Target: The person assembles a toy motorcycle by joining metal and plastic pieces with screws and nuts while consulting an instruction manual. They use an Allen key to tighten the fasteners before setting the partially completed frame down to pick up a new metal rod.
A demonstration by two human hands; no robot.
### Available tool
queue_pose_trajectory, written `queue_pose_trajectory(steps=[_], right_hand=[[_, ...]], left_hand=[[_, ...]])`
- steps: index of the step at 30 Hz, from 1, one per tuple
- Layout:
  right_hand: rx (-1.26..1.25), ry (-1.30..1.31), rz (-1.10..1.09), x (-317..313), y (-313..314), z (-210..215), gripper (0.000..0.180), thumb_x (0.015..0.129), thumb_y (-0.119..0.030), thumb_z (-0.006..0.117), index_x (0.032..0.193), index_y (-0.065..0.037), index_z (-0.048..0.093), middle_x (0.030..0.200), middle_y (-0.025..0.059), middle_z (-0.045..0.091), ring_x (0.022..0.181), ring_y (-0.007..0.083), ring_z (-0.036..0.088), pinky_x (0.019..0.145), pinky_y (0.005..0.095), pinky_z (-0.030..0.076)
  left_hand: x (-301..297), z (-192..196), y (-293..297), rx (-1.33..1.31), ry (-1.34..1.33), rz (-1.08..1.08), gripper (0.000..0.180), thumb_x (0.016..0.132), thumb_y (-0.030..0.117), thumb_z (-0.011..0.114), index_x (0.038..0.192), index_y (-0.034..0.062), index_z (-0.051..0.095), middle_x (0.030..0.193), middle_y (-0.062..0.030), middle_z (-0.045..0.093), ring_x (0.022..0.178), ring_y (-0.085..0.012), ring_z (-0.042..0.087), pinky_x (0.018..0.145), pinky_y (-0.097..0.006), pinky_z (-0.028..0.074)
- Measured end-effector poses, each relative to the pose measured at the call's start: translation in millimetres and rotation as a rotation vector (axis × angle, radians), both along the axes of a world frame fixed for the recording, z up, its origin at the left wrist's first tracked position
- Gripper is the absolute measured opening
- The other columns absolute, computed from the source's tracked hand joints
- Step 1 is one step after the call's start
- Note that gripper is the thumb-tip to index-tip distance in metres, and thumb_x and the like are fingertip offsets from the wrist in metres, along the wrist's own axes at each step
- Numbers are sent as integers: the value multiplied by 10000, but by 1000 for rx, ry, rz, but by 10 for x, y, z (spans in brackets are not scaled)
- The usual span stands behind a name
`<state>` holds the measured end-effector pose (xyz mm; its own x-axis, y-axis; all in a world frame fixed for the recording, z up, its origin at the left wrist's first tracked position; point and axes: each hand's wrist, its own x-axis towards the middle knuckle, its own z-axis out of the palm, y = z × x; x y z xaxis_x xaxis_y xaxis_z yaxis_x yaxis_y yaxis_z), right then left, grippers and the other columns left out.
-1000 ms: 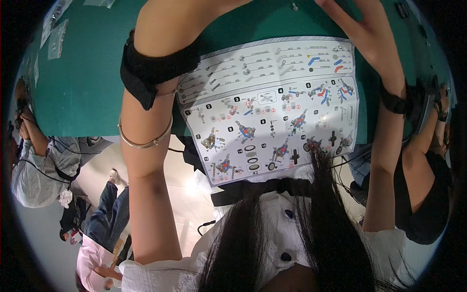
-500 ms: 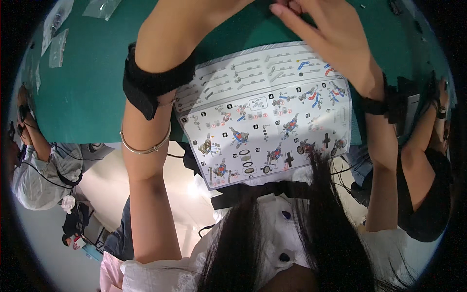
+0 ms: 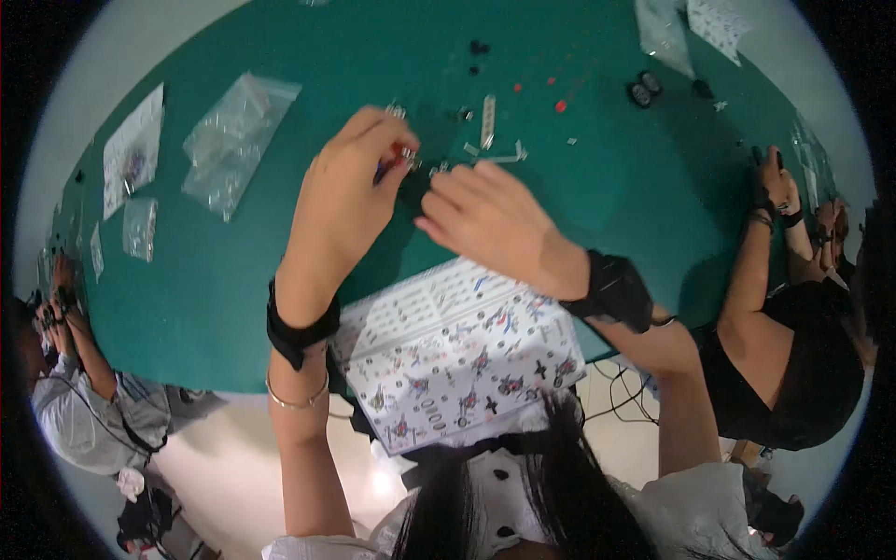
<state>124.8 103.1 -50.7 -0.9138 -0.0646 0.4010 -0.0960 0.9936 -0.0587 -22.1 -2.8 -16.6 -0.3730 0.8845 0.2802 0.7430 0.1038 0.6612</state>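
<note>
My left hand (image 3: 347,191) is closed, pinching a small building-kit assembly (image 3: 403,152) with red and metallic parts that its fingers partly cover. Just right of it, my right hand (image 3: 490,219) curls over the table with its fingertips near a few tiny metal pieces (image 3: 439,170). Whether those fingertips hold anything is hidden. Beyond the hands lie a perforated pale strip (image 3: 488,121), a thin angled grey piece (image 3: 506,156) and a small dark part (image 3: 464,115). An illustrated instruction sheet (image 3: 448,364) rests at the table's near edge, below my wrists.
Clear plastic bags (image 3: 233,140) and a printed sheet (image 3: 133,149) lie on the left of the green table (image 3: 215,299). Black wheels (image 3: 644,89) and small red pieces (image 3: 560,106) sit at the far right. Other people work at both sides, one person's hand (image 3: 773,177) at the right.
My view has tilted up, bringing the loose parts and both hands fully into sight. The instruction sheet appears lower and smaller. My right hand shows further left, close to my left hand.
</note>
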Motion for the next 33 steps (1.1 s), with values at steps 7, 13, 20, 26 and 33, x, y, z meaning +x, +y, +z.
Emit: queue_pose_trajectory(steps=[7, 13, 20, 26, 33], right_hand=[[95, 16, -32, -45, 210, 33, 160, 835, -260, 600, 827, -106, 559, 823, 12, 489, 822, 162, 503, 749, 299, 381], [113, 91, -144, -35, 413, -21, 174, 841, -269, 602, 832, -103, 549, 856, 24, 489, 839, 170, 512, 750, 306, 386], [-237, 248, -270, -2, 824, 206, 108, 823, -205, 609, 841, -101, 584, 823, 57, 544, 809, 253, 545, 729, 386, 411], [-75, 370, -857, 706, 1813, -53, 291, 790, -211, 623, 1044, -79, 573, 1018, 133, 554, 955, 336, 540, 799, 449, 437], [-117, 246, -710, 783, 1891, -133, 293, 840, -173, 630, 1105, -50, 603, 1090, 176, 587, 1007, 346, 556, 891, 421, 448]], left_hand=[[47, 71, -1, 31, -72, 31, 208, 747, -87, 637, 932, 4, 607, 1047, -88, 614, 778, -193, 624, 626, -280, 479], [112, 68, 16, -19, 8, 16, 204, 756, -69, 645, 940, 11, 607, 1071, -93, 606, 768, -197, 619, 611, -282, 478], [16, 39, -13, 42, -17, 14, 190, 759, -69, 644, 925, 11, 600, 1048, -87, 610, 748, -201, 614, 606, -280, 482], [42, 78, 30, 82, -34, 12, 172, 771, -67, 638, 919, 8, 593, 972, -97, 620, 735, -216, 616, 609, -286, 487], [47, -30, -43, 117, 55, -14, 150, 763, -23, 634, 898, 24, 588, 915, -111, 583, 816, -331, 591, 695, -356, 488]])
